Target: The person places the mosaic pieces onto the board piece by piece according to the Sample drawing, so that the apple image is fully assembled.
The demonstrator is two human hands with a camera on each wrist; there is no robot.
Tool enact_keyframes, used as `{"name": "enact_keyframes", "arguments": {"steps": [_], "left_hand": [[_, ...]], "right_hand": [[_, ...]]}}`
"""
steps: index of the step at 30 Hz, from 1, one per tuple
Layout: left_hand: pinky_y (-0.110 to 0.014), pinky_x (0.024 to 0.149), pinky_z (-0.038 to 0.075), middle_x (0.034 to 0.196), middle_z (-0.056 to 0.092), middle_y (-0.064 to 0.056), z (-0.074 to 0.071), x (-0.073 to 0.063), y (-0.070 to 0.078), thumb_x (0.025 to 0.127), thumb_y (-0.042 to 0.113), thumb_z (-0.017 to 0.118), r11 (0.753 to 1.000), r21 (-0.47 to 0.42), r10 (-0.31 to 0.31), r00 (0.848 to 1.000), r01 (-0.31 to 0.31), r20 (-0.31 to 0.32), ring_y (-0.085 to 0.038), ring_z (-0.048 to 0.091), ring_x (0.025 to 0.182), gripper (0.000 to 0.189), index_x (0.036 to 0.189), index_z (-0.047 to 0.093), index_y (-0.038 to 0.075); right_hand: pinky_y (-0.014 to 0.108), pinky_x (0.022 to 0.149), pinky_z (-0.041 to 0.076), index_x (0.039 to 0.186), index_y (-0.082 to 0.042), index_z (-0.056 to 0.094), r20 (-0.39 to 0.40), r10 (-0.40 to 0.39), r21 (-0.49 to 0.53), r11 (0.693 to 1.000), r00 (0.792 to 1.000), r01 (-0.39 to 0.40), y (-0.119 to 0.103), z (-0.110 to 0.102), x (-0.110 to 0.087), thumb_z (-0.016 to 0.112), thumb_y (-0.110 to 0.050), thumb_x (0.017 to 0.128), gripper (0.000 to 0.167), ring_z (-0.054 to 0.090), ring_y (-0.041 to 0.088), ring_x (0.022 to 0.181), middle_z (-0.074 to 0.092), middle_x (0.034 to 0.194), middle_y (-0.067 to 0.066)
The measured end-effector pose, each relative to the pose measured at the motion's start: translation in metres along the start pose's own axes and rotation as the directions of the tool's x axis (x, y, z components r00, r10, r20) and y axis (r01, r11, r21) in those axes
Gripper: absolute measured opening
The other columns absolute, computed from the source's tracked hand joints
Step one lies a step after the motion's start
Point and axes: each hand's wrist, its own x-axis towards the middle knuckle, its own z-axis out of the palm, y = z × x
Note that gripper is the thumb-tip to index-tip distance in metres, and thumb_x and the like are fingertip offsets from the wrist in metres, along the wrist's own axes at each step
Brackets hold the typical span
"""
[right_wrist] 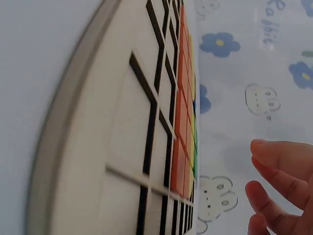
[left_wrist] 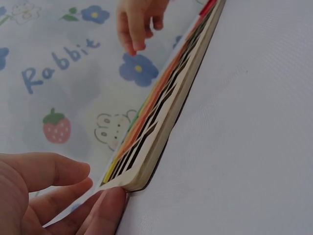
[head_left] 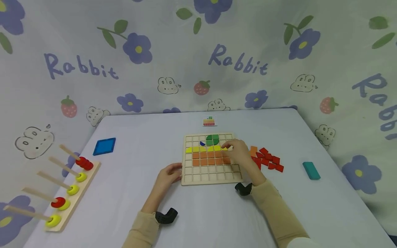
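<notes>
Tabletop (head_left: pixel 145 141) beyond board (head_left: pixel 211 177): card (head_left: pixel 210 121) (head view only)

We wear long beige sleeves: left sleeve (head_left: pixel 142 230) ends at wrist, right sleeve (head_left: pixel 277 212) matches in colour, creased. Black, bent, blocky mount (head_left: pixel 167 216) at left wrist; similar black piece (head_left: pixel 244 189) at right. Left hand (head_left: pixel 169 175), right hand (head_left: pixel 237 151): no gloves.
</notes>
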Motion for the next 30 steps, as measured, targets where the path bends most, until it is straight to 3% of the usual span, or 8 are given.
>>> {"name": "enact_keyframes", "arguments": {"steps": [7,10,15,19,24,27,30], "left_hand": [[-0.028,0.082,0.053,0.122,0.057,-0.017,-0.001,-0.002,0.003,0.087,0.008,0.057,1.000,-0.007,0.000,1.000,0.000,-0.001,-0.023,0.059,0.103,0.038,0.124,0.054,-0.001],[-0.028,0.083,0.053,0.123,0.056,-0.018,-0.001,-0.002,0.003,0.088,0.008,0.057,1.000,-0.010,0.002,1.000,-0.002,0.000,-0.024,0.058,0.104,0.038,0.125,0.054,-0.001],[-0.028,0.083,0.053,0.122,0.057,-0.018,-0.001,-0.002,0.001,0.088,0.008,0.057,1.000,-0.016,-0.005,1.000,0.005,0.002,-0.023,0.059,0.103,0.038,0.125,0.054,-0.001],[-0.028,0.082,0.053,0.121,0.058,-0.016,-0.001,-0.003,-0.002,0.087,0.008,0.057,1.000,-0.012,-0.017,1.000,0.017,-0.004,-0.022,0.059,0.102,0.037,0.124,0.055,0.000],[-0.028,0.083,0.053,0.122,0.058,-0.013,-0.002,-0.003,-0.004,0.087,0.009,0.058,1.000,-0.004,-0.026,1.000,0.026,-0.008,-0.021,0.059,0.102,0.037,0.124,0.055,0.002],[-0.029,0.083,0.053,0.123,0.057,-0.013,-0.001,-0.002,-0.003,0.087,0.009,0.058,1.000,-0.004,-0.018,1.000,0.018,-0.006,-0.021,0.058,0.103,0.038,0.124,0.055,0.002],[-0.030,0.083,0.053,0.123,0.057,-0.013,-0.001,-0.002,-0.001,0.087,0.008,0.057,1.000,-0.004,-0.014,1.000,0.014,-0.005,-0.021,0.058,0.103,0.038,0.124,0.055,0.002]], "right_hand": [[0.037,0.075,0.044,0.105,-0.009,0.067,-0.065,0.138,0.103,0.986,0.988,-0.130,0.045,-0.036,-0.004,0.067,-0.023,0.085,0.025,0.049,0.030,0.096,0.060,0.107,0.013],[0.032,0.072,0.043,0.112,-0.008,0.064,-0.064,0.199,0.208,0.961,0.978,-0.182,0.069,-0.047,-0.006,0.064,-0.026,0.087,0.031,0.047,0.028,0.096,0.057,0.112,0.013],[0.031,0.079,0.044,0.120,-0.006,0.059,-0.030,0.244,0.340,0.914,0.969,-0.220,0.102,-0.053,-0.010,0.062,-0.025,0.088,0.037,0.046,0.026,0.100,0.054,0.117,0.014],[0.034,0.085,0.043,0.121,-0.006,0.059,-0.023,0.219,0.284,0.937,0.976,-0.203,0.115,-0.051,-0.014,0.063,-0.024,0.087,0.038,0.047,0.028,0.104,0.055,0.118,0.016],[0.033,0.078,0.045,0.120,-0.005,0.060,-0.017,0.124,0.143,0.982,0.992,-0.120,0.120,-0.047,-0.014,0.067,-0.018,0.085,0.038,0.051,0.027,0.091,0.061,0.103,0.017],[0.031,0.074,0.044,0.119,-0.004,0.061,-0.028,0.096,0.108,0.990,0.995,-0.092,0.120,-0.046,-0.013,0.068,-0.013,0.084,0.037,0.051,0.025,0.085,0.061,0.097,0.015],[0.034,0.078,0.045,0.119,-0.004,0.061,-0.044,0.080,0.127,0.989,0.996,-0.074,0.120,-0.047,-0.013,0.067,-0.009,0.084,0.036,0.051,0.026,0.089,0.061,0.103,0.015]]}}
